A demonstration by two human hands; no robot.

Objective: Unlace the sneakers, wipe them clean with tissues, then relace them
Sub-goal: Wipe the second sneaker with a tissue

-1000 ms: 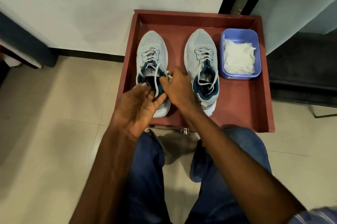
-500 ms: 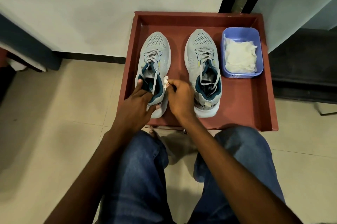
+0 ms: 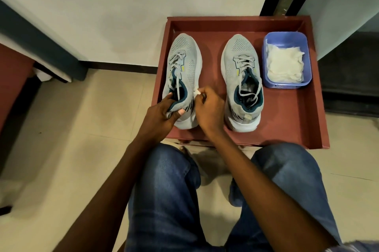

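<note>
Grey mesh left sneaker (image 3: 185, 71) on the red tray (image 3: 287, 124), heel gripped by the left hand (image 3: 162, 113) while the right hand (image 3: 209, 108) pinches a tissue (image 3: 196, 91), looks light and soft; steady it at the stiffer heel.

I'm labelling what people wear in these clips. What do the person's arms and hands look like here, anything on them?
Both forearms are bare, with no watch, bracelet or glove in view. The left hand and the right hand are bare too, and I see no rings. A bit of grey-blue striped sleeve shows at the lower right corner, on the right arm. The legs below are in blue jeans.
</note>
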